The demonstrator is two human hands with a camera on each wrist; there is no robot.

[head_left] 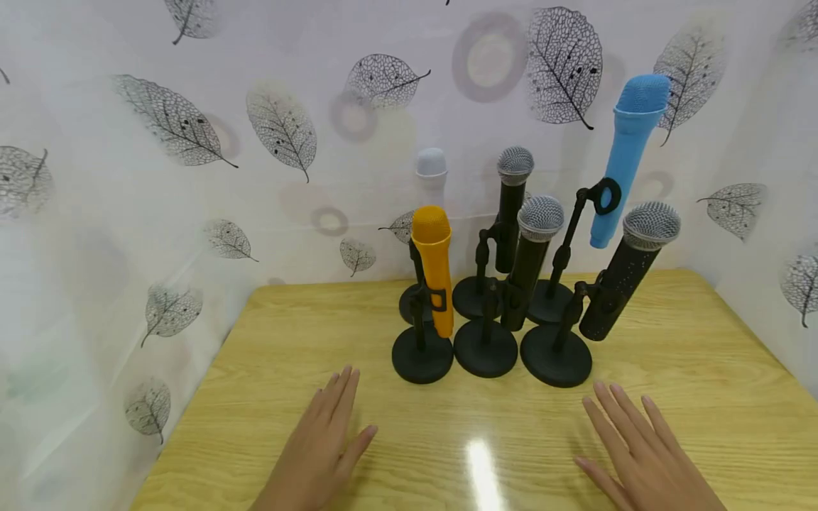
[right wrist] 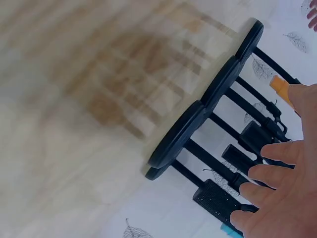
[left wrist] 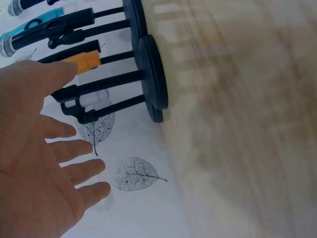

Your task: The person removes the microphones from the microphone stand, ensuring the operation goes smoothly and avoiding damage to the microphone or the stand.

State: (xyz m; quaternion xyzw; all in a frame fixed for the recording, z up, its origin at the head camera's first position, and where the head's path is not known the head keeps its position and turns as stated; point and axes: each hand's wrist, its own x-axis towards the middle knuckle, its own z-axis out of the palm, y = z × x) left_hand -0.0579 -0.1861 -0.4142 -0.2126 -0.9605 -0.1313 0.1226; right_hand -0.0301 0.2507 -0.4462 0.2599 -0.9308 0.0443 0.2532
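Note:
My left hand [head_left: 319, 443] is held out over the near left of the table, fingers straight, thumb apart, holding nothing. On the near right, my right hand [head_left: 642, 451] is likewise spread and holds nothing. Ahead of them stand microphones on black round-based stands in two rows. The front row has an orange microphone [head_left: 436, 277], a black one with a silver head [head_left: 532, 262] and a speckled black one [head_left: 623, 280] tilted right. Behind are a white microphone [head_left: 432, 170], partly hidden, a slimmer black one [head_left: 509, 220] and a tall blue one [head_left: 629, 156].
The wood-grain table [head_left: 307, 333] has its back edge against a white cloth [head_left: 287, 206] printed with grey leaves. The front stand bases [head_left: 422, 358] sit close together right of the table's middle. A bright light reflection lies between the hands.

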